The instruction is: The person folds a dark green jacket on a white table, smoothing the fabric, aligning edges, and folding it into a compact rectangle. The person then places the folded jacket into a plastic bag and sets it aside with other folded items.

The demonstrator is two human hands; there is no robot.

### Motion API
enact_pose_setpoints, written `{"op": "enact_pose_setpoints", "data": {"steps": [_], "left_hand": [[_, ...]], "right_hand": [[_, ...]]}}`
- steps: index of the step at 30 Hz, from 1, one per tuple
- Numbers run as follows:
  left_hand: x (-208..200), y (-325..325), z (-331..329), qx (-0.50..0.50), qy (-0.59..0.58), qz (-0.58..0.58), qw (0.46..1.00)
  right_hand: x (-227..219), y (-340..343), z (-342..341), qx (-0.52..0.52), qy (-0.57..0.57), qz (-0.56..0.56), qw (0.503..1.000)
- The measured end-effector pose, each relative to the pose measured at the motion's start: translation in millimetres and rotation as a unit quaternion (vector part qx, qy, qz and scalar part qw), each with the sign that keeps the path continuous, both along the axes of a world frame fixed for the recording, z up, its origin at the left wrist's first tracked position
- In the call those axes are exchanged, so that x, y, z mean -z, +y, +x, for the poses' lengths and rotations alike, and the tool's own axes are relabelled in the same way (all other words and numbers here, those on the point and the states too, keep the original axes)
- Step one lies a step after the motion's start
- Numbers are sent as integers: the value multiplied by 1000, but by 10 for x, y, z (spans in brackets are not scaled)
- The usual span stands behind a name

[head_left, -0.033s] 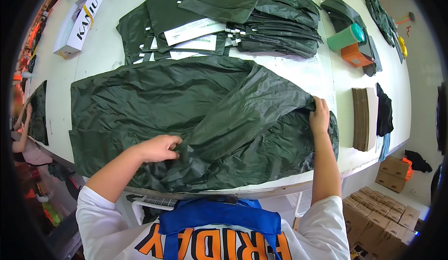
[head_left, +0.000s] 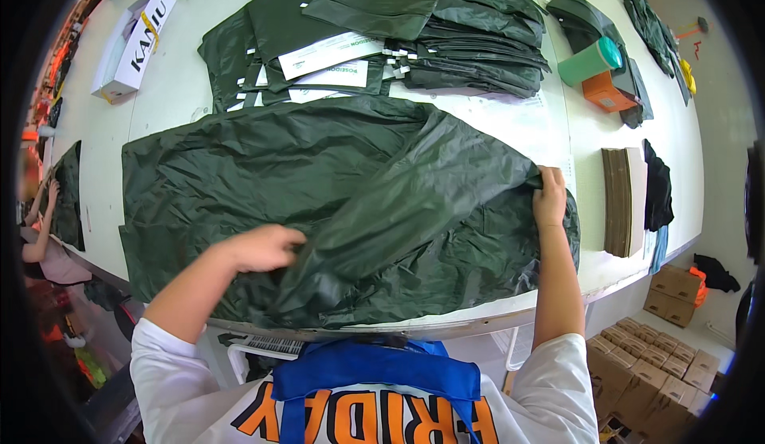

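A dark green garment of thin, shiny fabric (head_left: 263, 153) lies spread and wrinkled across the table in front of me. One flap of it, perhaps a sleeve (head_left: 398, 197), runs diagonally over the top from lower left to upper right. At the right end my right hand (head_left: 550, 199) pinches the far corner of that flap, fingers closed. My left hand (head_left: 267, 247) is at the flap's lower left edge, over the garment. Motion smears its fingers, so whether they grip the fabric is unclear.
Folded dark green garments (head_left: 470, 38) are piled beyond, with white tags showing. A white box (head_left: 131, 54) stands far left. At right are a green cup (head_left: 590, 63), an orange box (head_left: 607, 92) and stacked cardboard sheets (head_left: 623, 201). Another person's arm (head_left: 44, 221) shows at the left edge.
My left hand has shifted slightly left and up, and the flap's lower left end has swung a little. My right hand keeps its hold on the corner, nearly unmoved.
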State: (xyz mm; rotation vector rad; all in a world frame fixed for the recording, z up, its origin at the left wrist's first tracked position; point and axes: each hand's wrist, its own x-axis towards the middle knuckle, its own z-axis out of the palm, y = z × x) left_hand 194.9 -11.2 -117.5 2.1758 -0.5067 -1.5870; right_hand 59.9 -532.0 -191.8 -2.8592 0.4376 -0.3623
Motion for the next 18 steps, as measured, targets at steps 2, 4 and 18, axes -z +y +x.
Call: {"op": "enact_pose_setpoints", "data": {"steps": [2, 4, 18], "left_hand": [[-287, 81, 456, 10, -94, 75, 993], [-323, 218, 808, 96, -230, 147, 957], [747, -2737, 1272, -22, -414, -127, 901]], "right_hand": [[-54, -68, -73, 9, -34, 9, 999], [2, -53, -129, 16, -47, -5, 999], [-292, 29, 24, -209, 177, -40, 961]]}}
